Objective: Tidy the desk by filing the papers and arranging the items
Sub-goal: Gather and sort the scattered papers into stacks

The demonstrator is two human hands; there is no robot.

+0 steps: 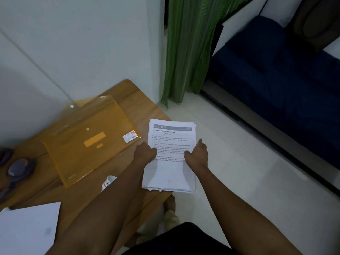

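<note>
Fingers of the left hand [145, 151] and the right hand [197, 153] are clamped on a stack of papers [172, 137], one hand on each long edge, about halfway along its length. The thumbs lie on the printed top sheet; the fingers underneath are hidden.

The stack is at the right-hand edge of the wooden surface [128, 92], partly hanging out over the pale floor [239, 162]. Whether its lower end rests on the wood or is lifted clear cannot be told. Its sheets are unevenly squared, with corners fanning out at the near end.

Loose paper like this is probably light but floppy and slippery sheet to sheet, so a two-sided hold near the middle suits it. Squaring the edges against the surface would likely help before filing.

Just left of the stack lies a translucent yellow folder [92, 140] with a snap button, its flap open toward the wall. Nearer the person sit a small white object [109, 181] and a loose white sheet [27, 229]. Dark round items [19, 169] sit at the far left edge.
</note>
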